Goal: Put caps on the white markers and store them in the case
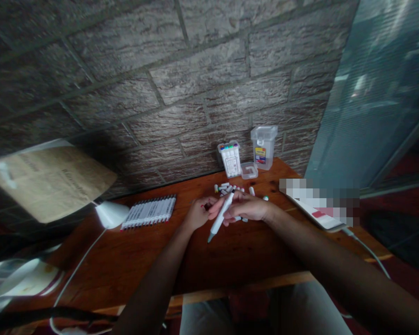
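1. Over the wooden table (251, 251), both hands meet just short of the loose markers (230, 188).
2. Right hand (247, 208): fingers closed round the white marker (220, 216), which slants out below them, tip down.
3. Left hand (196, 214): fingers curled beside the marker's upper end, grip unclear.

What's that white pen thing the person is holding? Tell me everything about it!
It is a marker with a long white barrel that looks like plastic and a small dark greyish end pointing down toward the person. It is tilted and seems lifted a little above the wooden table, not lying on it. The right hand pinches its upper end in its fingers. The left hand is close beside it; whether it touches is hard to tell.
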The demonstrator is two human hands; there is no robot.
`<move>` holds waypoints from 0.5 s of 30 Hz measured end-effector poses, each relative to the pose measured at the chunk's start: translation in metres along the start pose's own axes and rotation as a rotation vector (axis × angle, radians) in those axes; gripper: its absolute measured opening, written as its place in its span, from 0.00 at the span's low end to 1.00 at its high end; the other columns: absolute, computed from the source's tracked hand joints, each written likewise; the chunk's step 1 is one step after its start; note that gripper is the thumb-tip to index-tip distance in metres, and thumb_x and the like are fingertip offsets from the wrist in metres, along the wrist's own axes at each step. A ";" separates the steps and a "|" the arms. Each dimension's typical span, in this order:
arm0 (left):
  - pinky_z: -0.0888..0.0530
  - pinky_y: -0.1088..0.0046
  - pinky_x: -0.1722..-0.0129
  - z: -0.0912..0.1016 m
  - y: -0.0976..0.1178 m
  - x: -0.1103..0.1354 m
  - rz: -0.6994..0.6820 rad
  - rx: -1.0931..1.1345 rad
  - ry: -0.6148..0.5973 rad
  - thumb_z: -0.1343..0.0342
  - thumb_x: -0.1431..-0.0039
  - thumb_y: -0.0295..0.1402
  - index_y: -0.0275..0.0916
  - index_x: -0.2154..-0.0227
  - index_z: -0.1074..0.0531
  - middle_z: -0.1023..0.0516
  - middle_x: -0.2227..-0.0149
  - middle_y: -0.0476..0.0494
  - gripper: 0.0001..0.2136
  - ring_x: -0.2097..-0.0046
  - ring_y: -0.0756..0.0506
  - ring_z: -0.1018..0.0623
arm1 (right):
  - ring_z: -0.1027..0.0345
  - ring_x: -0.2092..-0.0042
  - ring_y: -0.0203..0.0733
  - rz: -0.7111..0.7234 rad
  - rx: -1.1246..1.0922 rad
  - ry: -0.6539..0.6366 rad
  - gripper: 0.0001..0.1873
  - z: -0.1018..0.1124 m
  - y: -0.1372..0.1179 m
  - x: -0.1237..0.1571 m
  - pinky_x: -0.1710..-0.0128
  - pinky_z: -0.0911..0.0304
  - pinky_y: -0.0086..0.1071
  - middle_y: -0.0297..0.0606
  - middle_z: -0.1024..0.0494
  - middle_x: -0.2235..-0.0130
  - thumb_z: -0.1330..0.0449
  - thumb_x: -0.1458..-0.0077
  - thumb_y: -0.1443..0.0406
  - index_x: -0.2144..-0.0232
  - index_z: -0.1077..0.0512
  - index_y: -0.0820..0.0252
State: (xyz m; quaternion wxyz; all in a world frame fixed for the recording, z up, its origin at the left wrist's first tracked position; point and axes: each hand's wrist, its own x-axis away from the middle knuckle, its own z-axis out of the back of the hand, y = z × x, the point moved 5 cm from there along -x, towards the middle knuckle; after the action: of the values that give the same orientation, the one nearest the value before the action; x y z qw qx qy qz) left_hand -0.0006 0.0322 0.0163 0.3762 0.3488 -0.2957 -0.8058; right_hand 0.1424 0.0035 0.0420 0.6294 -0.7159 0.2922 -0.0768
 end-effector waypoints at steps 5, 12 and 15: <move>0.26 0.72 0.63 0.000 -0.006 0.000 -0.036 -0.065 0.023 0.40 0.44 0.29 0.36 0.71 0.22 0.18 0.69 0.46 0.03 0.65 0.46 0.21 | 0.37 0.75 0.30 0.019 0.019 0.085 0.19 0.003 -0.003 0.002 0.77 0.45 0.24 0.37 0.20 0.72 0.28 0.52 0.58 0.58 0.17 0.61; 0.28 0.74 0.67 0.000 -0.009 0.000 -0.047 -0.083 0.053 0.39 0.41 0.33 0.35 0.70 0.22 0.18 0.70 0.46 0.06 0.69 0.47 0.22 | 0.32 0.72 0.30 0.004 -0.060 0.142 0.23 0.007 -0.006 0.002 0.77 0.42 0.21 0.36 0.20 0.68 0.24 0.58 0.60 0.58 0.18 0.61; 0.29 0.74 0.67 -0.001 -0.010 0.000 -0.034 -0.068 0.056 0.40 0.41 0.32 0.35 0.71 0.22 0.18 0.70 0.46 0.06 0.68 0.47 0.22 | 0.30 0.72 0.30 -0.016 -0.114 0.132 0.22 0.007 -0.004 0.001 0.77 0.43 0.20 0.38 0.18 0.70 0.24 0.61 0.61 0.60 0.18 0.63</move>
State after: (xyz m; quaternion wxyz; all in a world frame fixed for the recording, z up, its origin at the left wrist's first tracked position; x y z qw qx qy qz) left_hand -0.0039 0.0377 0.0086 0.3822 0.3632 -0.2517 -0.8115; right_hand 0.1481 0.0095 0.0443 0.5665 -0.7463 0.3311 -0.1123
